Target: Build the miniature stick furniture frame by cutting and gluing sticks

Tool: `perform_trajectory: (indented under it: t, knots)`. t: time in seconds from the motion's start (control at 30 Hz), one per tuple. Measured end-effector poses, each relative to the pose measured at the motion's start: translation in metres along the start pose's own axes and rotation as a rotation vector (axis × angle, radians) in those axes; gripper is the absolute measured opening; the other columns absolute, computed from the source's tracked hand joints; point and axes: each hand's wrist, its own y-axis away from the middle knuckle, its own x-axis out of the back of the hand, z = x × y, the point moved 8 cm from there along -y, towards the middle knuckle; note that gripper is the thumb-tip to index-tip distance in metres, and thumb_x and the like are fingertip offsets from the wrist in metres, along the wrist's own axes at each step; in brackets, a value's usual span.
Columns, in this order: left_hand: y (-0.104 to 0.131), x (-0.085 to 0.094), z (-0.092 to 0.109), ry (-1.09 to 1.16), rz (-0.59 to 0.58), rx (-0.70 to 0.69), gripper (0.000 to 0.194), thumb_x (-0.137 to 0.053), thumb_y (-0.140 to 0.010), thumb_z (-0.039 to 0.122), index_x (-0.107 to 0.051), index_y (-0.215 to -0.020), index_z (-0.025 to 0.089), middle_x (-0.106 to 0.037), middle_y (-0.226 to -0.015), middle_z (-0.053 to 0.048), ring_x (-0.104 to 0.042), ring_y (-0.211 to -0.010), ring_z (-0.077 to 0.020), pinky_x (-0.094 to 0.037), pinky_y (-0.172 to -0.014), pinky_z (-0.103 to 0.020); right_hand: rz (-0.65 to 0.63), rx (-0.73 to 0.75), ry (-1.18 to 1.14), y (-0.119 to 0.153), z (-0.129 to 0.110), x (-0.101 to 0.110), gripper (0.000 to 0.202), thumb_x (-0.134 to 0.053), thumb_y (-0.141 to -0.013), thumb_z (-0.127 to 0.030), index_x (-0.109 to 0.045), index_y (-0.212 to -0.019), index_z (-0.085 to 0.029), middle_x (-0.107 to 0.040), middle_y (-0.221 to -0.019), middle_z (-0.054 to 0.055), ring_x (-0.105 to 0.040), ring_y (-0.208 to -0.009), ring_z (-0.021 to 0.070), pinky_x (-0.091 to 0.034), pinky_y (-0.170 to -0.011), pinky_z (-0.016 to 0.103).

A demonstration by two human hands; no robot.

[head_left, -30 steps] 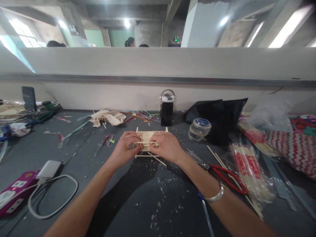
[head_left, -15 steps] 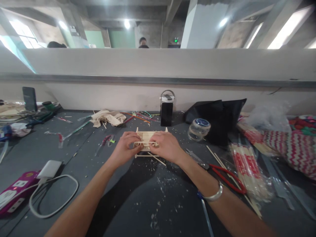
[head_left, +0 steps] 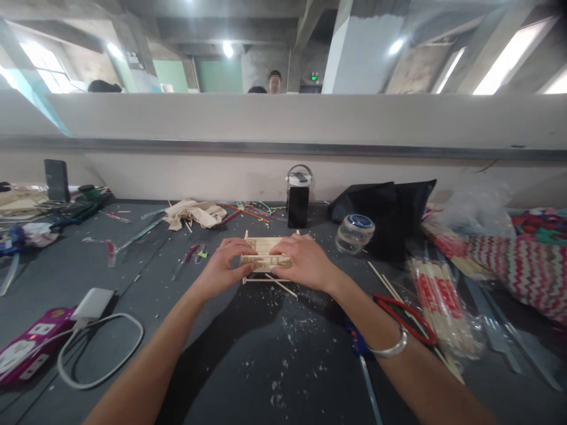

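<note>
A small structure of pale wooden sticks (head_left: 266,245) stands on the dark table between my hands. My left hand (head_left: 225,262) grips its left end, thumb in front and fingers curled over the top. Around the right end my right hand (head_left: 305,261) is closed in the same way. Both hands hold a narrow stick frame that runs across the front of the structure; its ends are hidden by my fingers. One loose stick (head_left: 283,286) lies at an angle just in front.
Behind the structure stands a black phone (head_left: 298,206). To the right are a clear jar (head_left: 355,233), red-handled pliers (head_left: 411,321), bagged sticks (head_left: 443,301) and a blue-handled tool (head_left: 358,342). A white charger (head_left: 94,304) and purple power strip (head_left: 35,342) lie left.
The narrow frame between my fingers has tilted, so more of its openwork face shows. My right hand has shifted slightly right. In the background, a second head shows above the partition.
</note>
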Motion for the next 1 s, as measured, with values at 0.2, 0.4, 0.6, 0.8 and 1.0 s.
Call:
perform_trajectory:
  t: [0.2, 0.4, 0.6, 0.8, 1.0]
  knots:
    - [0.0013, -0.0007, -0.0023, 0.012, 0.018, -0.01, 0.011, -0.069, -0.081, 0.027, -0.07, -0.089, 0.021, -0.07, -0.096, -0.007, -0.057, -0.105, -0.0233, -0.044, -0.096, -0.045, 0.044, -0.02, -0.023, -0.0018, -0.0022, -0.0013, 0.011, -0.066, -0.08, -0.03, -0.07, -0.086, -0.022, -0.071, -0.091, 0.001, -0.059, -0.087, 0.0193, -0.034, -0.079, 0.032]
    - [0.0012, -0.0018, -0.003, 0.013, 0.036, -0.016, 0.008, -0.067, -0.081, 0.025, -0.071, -0.086, 0.019, -0.071, -0.094, -0.007, -0.057, -0.103, -0.0233, -0.044, -0.095, -0.044, 0.037, -0.028, 0.0, -0.0046, -0.0051, -0.0069, 0.008, -0.063, -0.082, -0.026, -0.07, -0.081, -0.022, -0.072, -0.085, 0.001, -0.057, -0.082, 0.0177, -0.031, -0.073, 0.03]
    - [0.0006, -0.0027, -0.0042, 0.002, 0.049, 0.013, 0.006, -0.068, -0.08, 0.024, -0.071, -0.084, 0.021, -0.072, -0.093, -0.007, -0.057, -0.103, -0.024, -0.044, -0.095, -0.045, 0.042, -0.034, 0.013, -0.006, -0.0045, -0.0083, 0.009, -0.062, -0.083, -0.025, -0.069, -0.079, -0.021, -0.071, -0.085, 0.001, -0.057, -0.081, 0.0177, -0.03, -0.07, 0.03]
    - [0.0006, -0.0027, -0.003, -0.009, 0.071, 0.01, 0.005, -0.068, -0.078, 0.023, -0.071, -0.081, 0.02, -0.071, -0.093, -0.008, -0.057, -0.103, -0.0253, -0.044, -0.094, -0.045, 0.039, -0.037, 0.027, -0.0068, -0.0058, -0.0077, 0.01, -0.062, -0.082, -0.025, -0.068, -0.076, -0.021, -0.071, -0.083, 0.001, -0.056, -0.079, 0.018, -0.028, -0.07, 0.03]
    - [0.0005, -0.0036, -0.0043, -0.002, 0.073, 0.022, 0.006, -0.067, -0.079, 0.024, -0.071, -0.081, 0.02, -0.071, -0.093, -0.008, -0.056, -0.104, -0.0251, -0.044, -0.094, -0.044, 0.032, -0.039, 0.029, -0.0076, -0.0064, -0.0079, 0.009, -0.063, -0.082, -0.024, -0.068, -0.076, -0.021, -0.071, -0.083, 0.001, -0.056, -0.079, 0.0181, -0.029, -0.069, 0.03]
